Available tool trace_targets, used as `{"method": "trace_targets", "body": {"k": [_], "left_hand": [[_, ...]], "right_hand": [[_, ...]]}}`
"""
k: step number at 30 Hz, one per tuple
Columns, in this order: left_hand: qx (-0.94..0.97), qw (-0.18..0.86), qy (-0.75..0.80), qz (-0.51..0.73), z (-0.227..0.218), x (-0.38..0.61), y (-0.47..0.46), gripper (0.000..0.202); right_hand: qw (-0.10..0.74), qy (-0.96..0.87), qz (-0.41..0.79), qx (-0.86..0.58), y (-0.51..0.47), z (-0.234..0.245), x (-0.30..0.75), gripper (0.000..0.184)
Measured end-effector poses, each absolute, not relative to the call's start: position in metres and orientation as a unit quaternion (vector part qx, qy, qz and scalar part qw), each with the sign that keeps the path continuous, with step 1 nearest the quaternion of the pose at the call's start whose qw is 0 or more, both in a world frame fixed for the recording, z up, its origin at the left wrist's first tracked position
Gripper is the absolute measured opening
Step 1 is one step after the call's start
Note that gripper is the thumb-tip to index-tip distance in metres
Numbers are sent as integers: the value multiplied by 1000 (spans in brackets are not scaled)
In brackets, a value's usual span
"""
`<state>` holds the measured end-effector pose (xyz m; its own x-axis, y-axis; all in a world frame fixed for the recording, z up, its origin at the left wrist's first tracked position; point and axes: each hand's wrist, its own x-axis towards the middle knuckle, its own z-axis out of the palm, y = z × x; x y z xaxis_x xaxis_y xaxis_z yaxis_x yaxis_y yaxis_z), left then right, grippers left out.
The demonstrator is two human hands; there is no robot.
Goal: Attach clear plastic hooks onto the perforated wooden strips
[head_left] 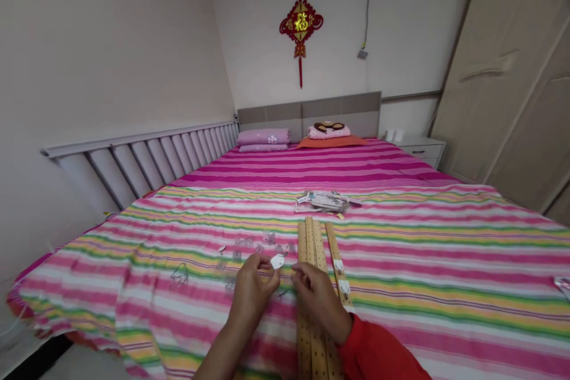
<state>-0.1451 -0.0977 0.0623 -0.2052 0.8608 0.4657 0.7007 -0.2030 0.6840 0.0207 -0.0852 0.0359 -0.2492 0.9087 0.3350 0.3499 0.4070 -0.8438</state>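
Note:
My left hand point(255, 284) pinches a small white card point(277, 261) between thumb and fingertips. A dark thin bit shows at the card's upper right edge. Just to the right, my right hand point(315, 290) has its fingers drawn together; whatever they hold is too small to make out. Under my right hand lie several wooden strips with holes point(310, 246), side by side. Another wooden strip point(332, 241) lies to their right with two white cards point(339, 266) on it. Small clear plastic pieces point(237, 255) are scattered beyond my left hand.
Farther back on the striped bedspread point(418, 243) is a pile of flat plastic packets point(323, 202). A tangle of thin clear material point(179, 275) lies at the left. Folded bedding point(263, 138) rests by the headboard point(271, 116). A white railing-like radiator point(146, 154) lines the left wall.

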Motion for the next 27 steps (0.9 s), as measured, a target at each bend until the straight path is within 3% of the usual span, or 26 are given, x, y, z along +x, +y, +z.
{"method": "trace_targets", "body": {"k": [3, 5, 10, 18, 23, 27], "left_hand": [[688, 108, 586, 414, 68, -129, -97, 13], [736, 129, 549, 375, 73, -118, -94, 13], [818, 158, 468, 296, 80, -91, -80, 16], [870, 219, 395, 197, 85, -64, -68, 20], [874, 254, 364, 198, 78, -54, -52, 20], [810, 331, 388, 289, 61, -43, -30, 29]], "right_hand": [[513, -609, 400, -453, -76, 42, 47, 32], [516, -568, 459, -449, -69, 48, 65, 36], [431, -547, 580, -423, -60, 56, 101, 32], [344, -546, 642, -413, -61, 49, 134, 28], [336, -540, 649, -417, -55, 45, 144, 24], [410, -448, 654, -451, -43, 36, 142, 21]]}}
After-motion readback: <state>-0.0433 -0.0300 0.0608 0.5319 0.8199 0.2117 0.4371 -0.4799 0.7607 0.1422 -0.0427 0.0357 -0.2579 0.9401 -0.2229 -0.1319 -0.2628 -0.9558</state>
